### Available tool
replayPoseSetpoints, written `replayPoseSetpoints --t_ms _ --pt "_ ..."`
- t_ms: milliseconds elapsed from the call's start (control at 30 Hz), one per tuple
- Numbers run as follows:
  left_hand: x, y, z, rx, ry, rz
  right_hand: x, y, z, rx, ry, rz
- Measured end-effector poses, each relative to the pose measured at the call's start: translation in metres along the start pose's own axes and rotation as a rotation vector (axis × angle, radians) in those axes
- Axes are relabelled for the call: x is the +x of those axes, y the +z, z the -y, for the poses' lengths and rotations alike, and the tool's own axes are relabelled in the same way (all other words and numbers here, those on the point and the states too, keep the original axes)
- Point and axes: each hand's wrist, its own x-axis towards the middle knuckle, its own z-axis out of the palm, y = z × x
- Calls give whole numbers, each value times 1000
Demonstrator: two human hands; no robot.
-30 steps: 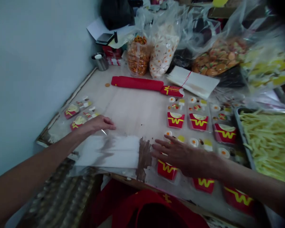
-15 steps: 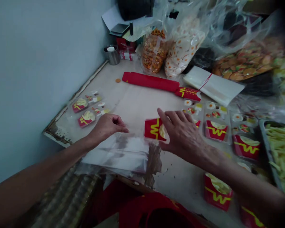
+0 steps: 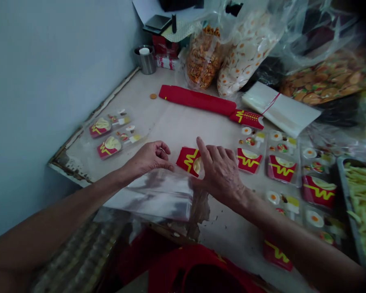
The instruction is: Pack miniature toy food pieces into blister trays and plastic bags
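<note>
Your packet (image 3: 186,159) is red with a yellow zigzag W; the stack (image 3: 198,100) you face is mostly red; your wall (image 3: 55,77) is pale blue-grey; the fries (image 3: 362,203) yellow.

Clear flat plastic sleeves (image 3: 161,201): glossy, streaked with highlights. Round silver metal cup (image 3: 148,65): smooth, soft sheen. Pale flat tabletop (image 3: 167,126): smooth mid-area, rough chipped edge. Long red card-like strip (image 3: 198,101): matt. Tall clear plastic bag of orange snacks (image 3: 203,61): shiny, crinkled. Pale blue wall (image 3: 49,81): smooth, matt.
</note>
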Motion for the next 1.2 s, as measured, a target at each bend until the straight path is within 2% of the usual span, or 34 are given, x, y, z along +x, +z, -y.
replayPoseSetpoints --t_ms 100,233,367,467,533,600,700,800,867,900,1000,1067,1200 --pt "8 -8 1 -32 -21 20 5 3 -3 72 -54 15" --pt "14 -18 4 55 -55 36 5 9 -6 205 -169 161" --pt "11 -16 5 126 -67 101 9 11 -15 308 -293 301" --pt "5 -14 7 166 -81 110 15 9 -21 314 -378 315" --pt "1 -14 8 186 -94 169 16 9 -21 278 -427 304" --pt "0 -15 8 192 -112 302 14 10 -16 234 -466 308" --pt "7 -13 -3 169 -98 502 4 9 -5 192 -431 304" --pt "27 -1 -34 261 21 544 -7 4 5 170 -251 247" --pt "40 11 -59 456 210 487 -9 4 11 153 -58 195" --pt "45 17 -70 579 336 417 -7 5 13 145 47 174" --pt "47 37 -79 907 652 58 6 15 15 142 275 133" --pt "43 46 -63 1021 708 -130 14 24 12 134 323 100" --pt "36 54 -15 1041 695 -164 -1 26 3 24 286 86"
